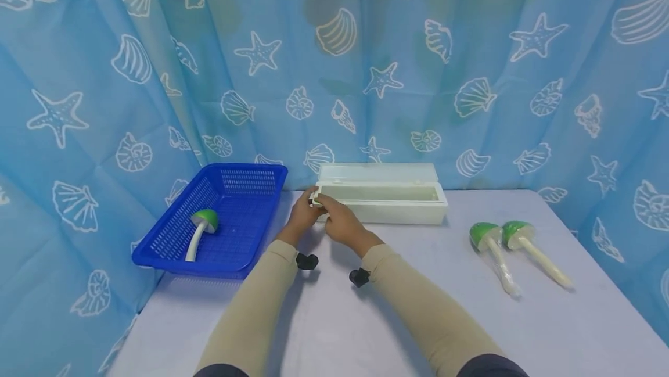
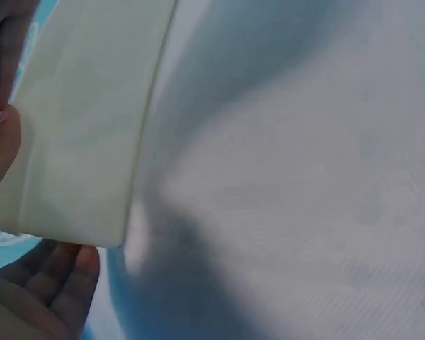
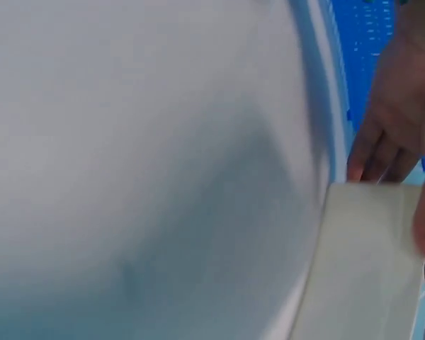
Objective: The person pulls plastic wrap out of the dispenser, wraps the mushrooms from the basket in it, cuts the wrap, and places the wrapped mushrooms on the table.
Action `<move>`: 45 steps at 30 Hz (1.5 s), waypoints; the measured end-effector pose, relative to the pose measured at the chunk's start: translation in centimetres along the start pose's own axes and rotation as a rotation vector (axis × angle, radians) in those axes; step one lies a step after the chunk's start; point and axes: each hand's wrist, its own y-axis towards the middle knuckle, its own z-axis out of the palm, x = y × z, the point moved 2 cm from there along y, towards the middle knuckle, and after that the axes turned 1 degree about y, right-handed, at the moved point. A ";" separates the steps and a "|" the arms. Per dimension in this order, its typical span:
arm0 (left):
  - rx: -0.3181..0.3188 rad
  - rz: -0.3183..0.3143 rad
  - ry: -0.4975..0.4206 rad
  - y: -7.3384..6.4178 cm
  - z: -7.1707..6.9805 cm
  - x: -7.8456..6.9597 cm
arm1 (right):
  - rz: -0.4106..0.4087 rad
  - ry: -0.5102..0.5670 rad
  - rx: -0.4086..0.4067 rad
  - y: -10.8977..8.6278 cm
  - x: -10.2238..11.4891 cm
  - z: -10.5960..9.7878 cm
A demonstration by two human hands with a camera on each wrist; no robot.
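A long white box [image 1: 389,213] sits near the table's back edge, its translucent lid [image 1: 378,172] raised behind it. My left hand [image 1: 301,215] holds the box's left end; in the left wrist view its fingers [image 2: 78,280] touch the end wall and the thumb lies over the rim. Close beside it, my right hand [image 1: 342,223] reaches to the same front left corner, fingertips near the left thumb. Whether those right fingers pinch anything is hidden. The right wrist view shows the box [image 3: 361,262] with the left hand [image 3: 400,106] at its end.
Left of the box stands a blue plastic basket [image 1: 261,208] with a green-capped, white-stemmed mushroom [image 1: 206,221] inside. Two similar mushrooms, one [image 1: 486,234] apparently in clear wrap and the other [image 1: 517,234] beside it, lie at right. A blue shell-patterned curtain [image 1: 298,34] hangs behind the table.
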 end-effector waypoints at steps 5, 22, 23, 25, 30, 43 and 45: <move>0.114 -0.025 0.027 0.1 -0.1 -1.2 | -0.070 -0.104 0.005 -2.8 -2.8 -2.0; 0.175 0.233 0.611 0.0 -4.0 -6.5 | 0.033 -0.378 0.200 -9.4 -11.0 -14.4; 0.176 0.259 0.638 0.2 -4.0 -6.7 | 0.046 -0.378 0.185 -9.5 -11.5 -15.1; 0.191 0.311 0.693 0.5 -3.9 -7.1 | 0.083 -0.365 0.158 -9.5 -12.5 -16.4; 0.283 0.416 0.748 1.2 -3.2 -7.7 | 0.190 -0.307 0.139 -9.6 -15.1 -18.4; 0.452 0.323 0.530 3.3 -0.7 -6.6 | 0.301 -0.068 0.096 -9.1 -17.5 -17.6; 0.433 0.307 0.475 3.3 -0.5 -6.6 | 0.310 -0.062 0.076 -8.9 -17.4 -17.6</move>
